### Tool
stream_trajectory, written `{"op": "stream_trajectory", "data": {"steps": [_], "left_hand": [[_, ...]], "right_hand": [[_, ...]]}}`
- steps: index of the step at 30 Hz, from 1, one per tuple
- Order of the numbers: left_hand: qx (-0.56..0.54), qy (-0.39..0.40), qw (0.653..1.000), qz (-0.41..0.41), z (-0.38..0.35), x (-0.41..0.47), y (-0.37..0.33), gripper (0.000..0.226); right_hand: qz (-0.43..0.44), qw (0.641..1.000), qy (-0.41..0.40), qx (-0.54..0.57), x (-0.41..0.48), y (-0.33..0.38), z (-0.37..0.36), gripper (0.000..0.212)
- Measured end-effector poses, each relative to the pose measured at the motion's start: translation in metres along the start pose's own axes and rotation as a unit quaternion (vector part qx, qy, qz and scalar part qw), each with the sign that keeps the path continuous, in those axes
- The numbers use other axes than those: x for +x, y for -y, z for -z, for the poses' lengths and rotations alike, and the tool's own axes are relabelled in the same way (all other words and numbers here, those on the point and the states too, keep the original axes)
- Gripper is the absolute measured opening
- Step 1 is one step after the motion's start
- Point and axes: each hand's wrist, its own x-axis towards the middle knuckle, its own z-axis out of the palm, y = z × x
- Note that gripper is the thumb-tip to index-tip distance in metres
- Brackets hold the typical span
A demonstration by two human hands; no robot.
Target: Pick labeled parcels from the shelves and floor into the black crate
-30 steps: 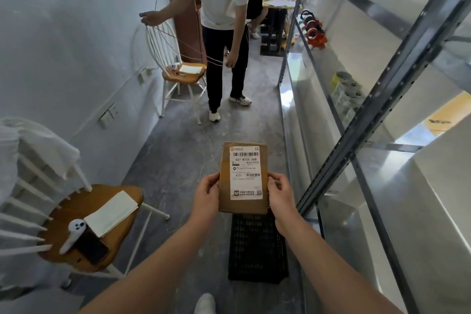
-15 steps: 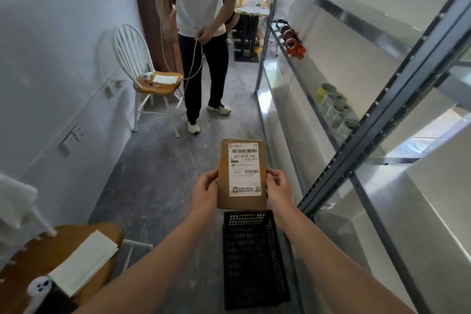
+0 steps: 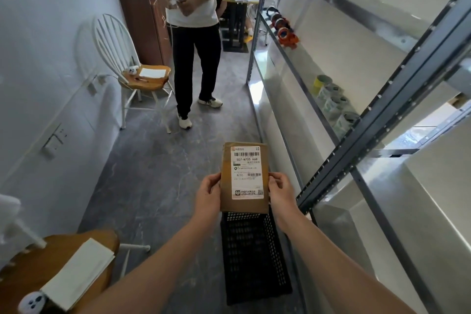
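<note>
A flat brown parcel (image 3: 226,186) with a white shipping label faces me, held upright in front of my chest. My left hand (image 3: 207,197) grips its left edge and my right hand (image 3: 281,195) grips its right edge. Directly below the parcel, on the grey floor, stands the black perforated crate (image 3: 254,260); its inside looks bare where I can see it. The parcel's lower edge hides the crate's far rim.
Metal shelving (image 3: 369,120) runs along my right, with tape rolls (image 3: 331,102) and orange tape dispensers (image 3: 286,37) on it. A person (image 3: 196,41) stands ahead in the aisle. A white chair (image 3: 132,74) stands at the left wall, another wooden seat (image 3: 58,270) at my lower left.
My view has shifted, so more of the crate shows under the parcel. Both hands keep the same hold. The person ahead has brought both hands together at the waist.
</note>
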Motion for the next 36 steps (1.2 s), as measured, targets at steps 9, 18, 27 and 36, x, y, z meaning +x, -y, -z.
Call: {"op": "stream_trajectory", "data": {"steps": [9, 18, 27, 36], "left_hand": [[0.015, 0.014, 1.0, 0.014, -0.052, 0.006, -0.005, 0.023], [0.001, -0.04, 0.999, 0.018, -0.092, 0.015, -0.006, 0.024], [0.045, -0.127, 0.99, 0.032, -0.111, 0.024, 0.012, 0.034], [0.044, -0.138, 0.987, 0.072, -0.125, 0.046, 0.05, 0.03]], "right_hand": [[0.011, 1.0, -0.013, -0.004, 0.03, 0.01, 0.045, 0.016], [-0.002, 0.999, 0.033, -0.004, 0.07, 0.017, 0.068, 0.016], [-0.079, 0.993, 0.082, 0.043, 0.096, -0.018, 0.059, 0.017], [-0.105, 0.991, 0.082, 0.013, 0.135, -0.048, 0.057, 0.021]]}}
